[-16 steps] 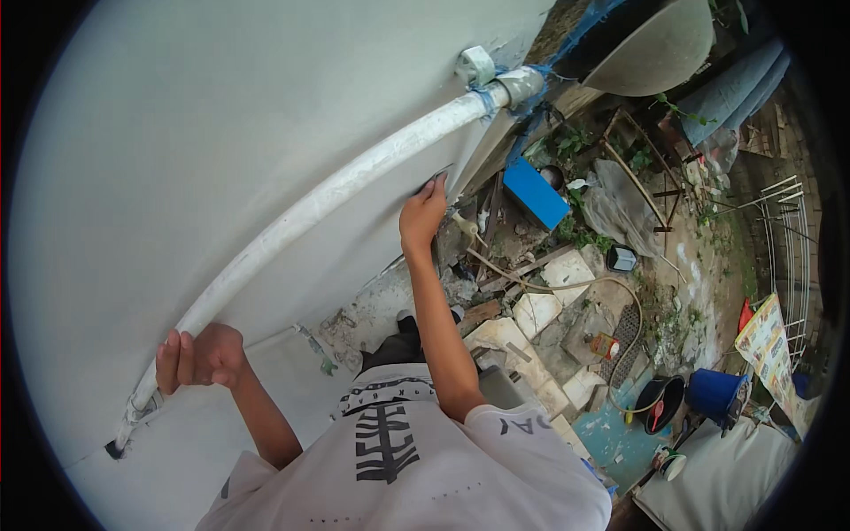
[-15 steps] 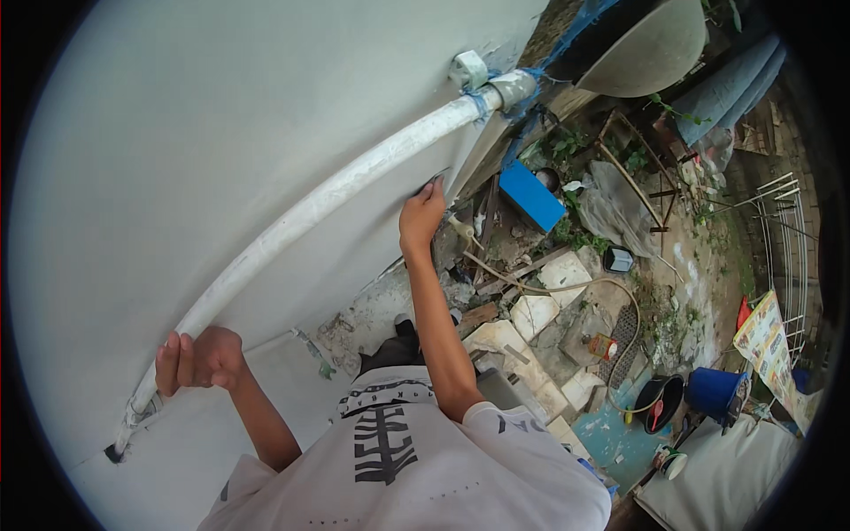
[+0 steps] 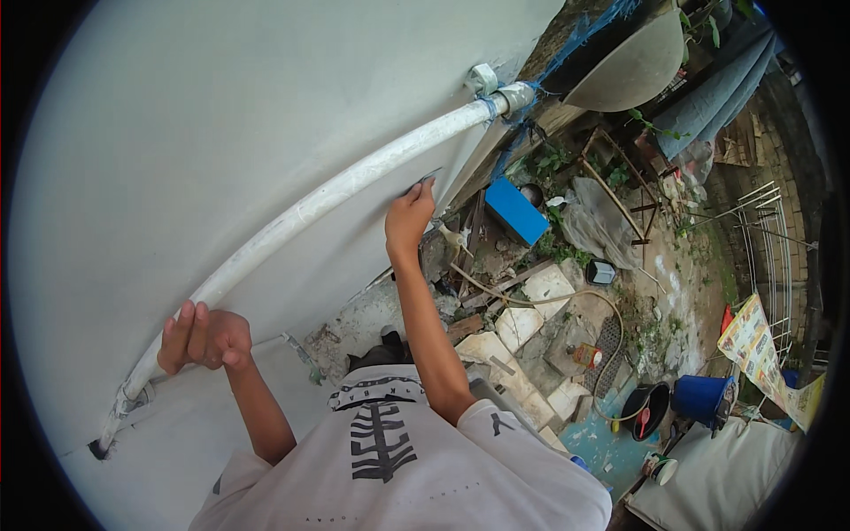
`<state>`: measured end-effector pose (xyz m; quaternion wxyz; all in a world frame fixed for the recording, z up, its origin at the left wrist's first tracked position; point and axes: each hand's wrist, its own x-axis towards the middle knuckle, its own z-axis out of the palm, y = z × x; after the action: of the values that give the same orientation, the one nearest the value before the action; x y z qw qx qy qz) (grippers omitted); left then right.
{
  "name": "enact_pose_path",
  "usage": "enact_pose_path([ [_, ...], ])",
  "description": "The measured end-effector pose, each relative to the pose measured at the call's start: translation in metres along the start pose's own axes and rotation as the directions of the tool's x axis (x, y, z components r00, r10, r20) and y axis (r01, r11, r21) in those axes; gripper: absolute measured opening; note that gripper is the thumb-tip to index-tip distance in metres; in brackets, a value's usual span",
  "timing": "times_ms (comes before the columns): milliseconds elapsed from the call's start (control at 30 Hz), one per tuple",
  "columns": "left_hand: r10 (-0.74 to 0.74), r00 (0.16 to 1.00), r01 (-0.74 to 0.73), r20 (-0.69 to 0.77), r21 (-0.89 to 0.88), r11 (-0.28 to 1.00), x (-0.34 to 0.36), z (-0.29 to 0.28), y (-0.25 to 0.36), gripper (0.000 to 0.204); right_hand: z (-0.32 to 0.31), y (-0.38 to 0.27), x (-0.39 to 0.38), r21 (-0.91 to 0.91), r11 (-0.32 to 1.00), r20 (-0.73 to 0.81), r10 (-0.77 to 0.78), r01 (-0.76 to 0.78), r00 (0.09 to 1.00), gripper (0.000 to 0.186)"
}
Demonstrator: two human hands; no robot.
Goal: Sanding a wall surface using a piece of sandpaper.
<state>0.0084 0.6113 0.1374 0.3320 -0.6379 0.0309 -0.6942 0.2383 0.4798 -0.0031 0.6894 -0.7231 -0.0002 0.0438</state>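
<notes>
A thin flat tool (image 3: 431, 173) is pinched between the thumb and fingers of the right hand (image 3: 408, 223), which are closed firmly on it; the tool is held at the white wall (image 3: 177, 133), below the upper end of a white-painted pipe (image 3: 341, 188) and near the wall's edge. The left hand (image 3: 212, 339) is held half-curled at the pipe's lower stretch, part of which is covered by its fingers; whether the pipe is gripped or merely touched cannot be told. Bold black lettering is printed across the white shirt (image 3: 496, 482), with smaller characters at its hem. Coloured print is borne by a yellow-and-white sheet (image 3: 753, 341) at the far right, too small to be made out. On the ground, a blue box (image 3: 516, 211), a hose (image 3: 567, 293), a black basin (image 3: 657, 396) and a blue bucket (image 3: 698, 398) are seen.
</notes>
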Motion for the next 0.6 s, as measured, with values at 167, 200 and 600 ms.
enact_pose_path([
  [167, 0.006, 1.000, -0.007, -0.026, -0.013, 1.000, 0.000, -0.009, -0.004, 0.058, -0.014, -0.070, -0.058, 0.043, 0.999, 0.193, 0.023, -0.032, 0.981, 0.050],
  [200, 0.010, 1.000, -0.010, -0.014, -0.023, 1.000, -0.008, -0.013, -0.006, 0.059, -0.006, -0.035, -0.042, -0.031, 0.991, 0.068, -0.129, 0.131, 0.989, 0.050],
  [600, -0.128, 0.991, 0.128, -0.023, -0.020, 0.992, -0.004, -0.004, 0.004, 0.061, -0.003, 0.015, 0.033, -0.108, 0.963, -0.184, -0.263, 0.247, 0.947, 0.048],
])
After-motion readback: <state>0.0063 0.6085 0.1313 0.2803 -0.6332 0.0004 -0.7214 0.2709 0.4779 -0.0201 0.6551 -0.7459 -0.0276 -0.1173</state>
